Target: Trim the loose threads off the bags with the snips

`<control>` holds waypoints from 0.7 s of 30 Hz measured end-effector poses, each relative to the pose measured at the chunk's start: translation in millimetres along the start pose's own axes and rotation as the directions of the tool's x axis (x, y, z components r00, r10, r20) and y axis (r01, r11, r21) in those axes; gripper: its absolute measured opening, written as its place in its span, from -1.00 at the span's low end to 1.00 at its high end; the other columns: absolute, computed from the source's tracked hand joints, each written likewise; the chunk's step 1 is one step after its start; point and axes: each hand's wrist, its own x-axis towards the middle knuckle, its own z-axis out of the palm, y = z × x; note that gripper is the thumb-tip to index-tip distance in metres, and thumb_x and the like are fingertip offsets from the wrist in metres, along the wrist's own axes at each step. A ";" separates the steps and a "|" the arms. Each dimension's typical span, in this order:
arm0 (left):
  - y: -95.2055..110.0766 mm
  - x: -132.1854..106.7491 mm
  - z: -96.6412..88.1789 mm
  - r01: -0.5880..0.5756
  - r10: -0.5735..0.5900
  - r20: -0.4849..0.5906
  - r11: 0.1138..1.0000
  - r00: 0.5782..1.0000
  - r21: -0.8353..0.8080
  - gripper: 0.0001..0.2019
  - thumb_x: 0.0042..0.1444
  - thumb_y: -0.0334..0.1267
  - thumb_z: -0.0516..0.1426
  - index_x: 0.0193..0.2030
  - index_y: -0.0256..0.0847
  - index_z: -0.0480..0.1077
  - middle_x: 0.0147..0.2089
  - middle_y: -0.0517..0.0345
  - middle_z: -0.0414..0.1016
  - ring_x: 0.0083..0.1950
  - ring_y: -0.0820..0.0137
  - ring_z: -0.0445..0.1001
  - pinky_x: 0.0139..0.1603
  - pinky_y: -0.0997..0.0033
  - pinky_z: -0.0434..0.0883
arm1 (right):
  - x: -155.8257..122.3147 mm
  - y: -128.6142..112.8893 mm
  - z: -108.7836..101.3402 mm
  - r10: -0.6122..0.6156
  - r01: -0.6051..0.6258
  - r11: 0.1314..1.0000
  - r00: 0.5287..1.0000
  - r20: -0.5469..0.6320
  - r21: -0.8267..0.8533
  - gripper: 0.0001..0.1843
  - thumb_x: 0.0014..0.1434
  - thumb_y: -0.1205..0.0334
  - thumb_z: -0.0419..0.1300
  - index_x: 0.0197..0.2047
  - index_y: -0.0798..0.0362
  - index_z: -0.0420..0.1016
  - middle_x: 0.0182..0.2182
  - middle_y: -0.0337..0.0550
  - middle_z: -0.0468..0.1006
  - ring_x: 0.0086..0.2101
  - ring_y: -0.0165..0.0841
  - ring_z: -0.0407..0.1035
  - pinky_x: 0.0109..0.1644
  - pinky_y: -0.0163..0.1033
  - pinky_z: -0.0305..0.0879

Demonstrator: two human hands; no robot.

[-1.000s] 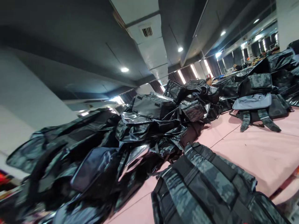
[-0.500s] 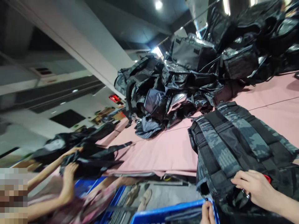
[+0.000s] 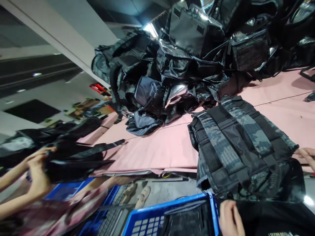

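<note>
Backpack (image 3: 236, 147) on table (image 3: 162, 150), crate (image 3: 157, 219) before it.

A grey and black camouflage pattern is shown on the backpack (image 3: 236, 147), crossed by plain black straps. The table cover (image 3: 159, 150) beneath it is coloured pale pink. Behind the backpack, the pile of bags (image 3: 192, 62) is seen in glossy black and dark camouflage, with one navy blue piece among them. Below the backpack, the crate (image 3: 169, 216) is coloured bright blue. A pink patterned sleeve (image 3: 59, 213) is seen left of the crate.
</note>
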 end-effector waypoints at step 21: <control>99.1 120.5 21.1 -0.466 0.447 0.247 0.885 0.860 0.021 -0.56 0.21 -0.37 0.20 0.23 -0.34 0.33 0.18 -0.16 0.49 0.16 0.06 0.48 0.16 -0.04 0.59 | -11.4 -2.9 30.7 0.080 -0.080 0.995 0.997 0.001 -0.053 -0.46 0.00 -0.44 0.22 -0.32 -0.12 0.52 -0.22 0.01 0.59 -0.28 -0.07 0.53 -0.31 -0.07 0.32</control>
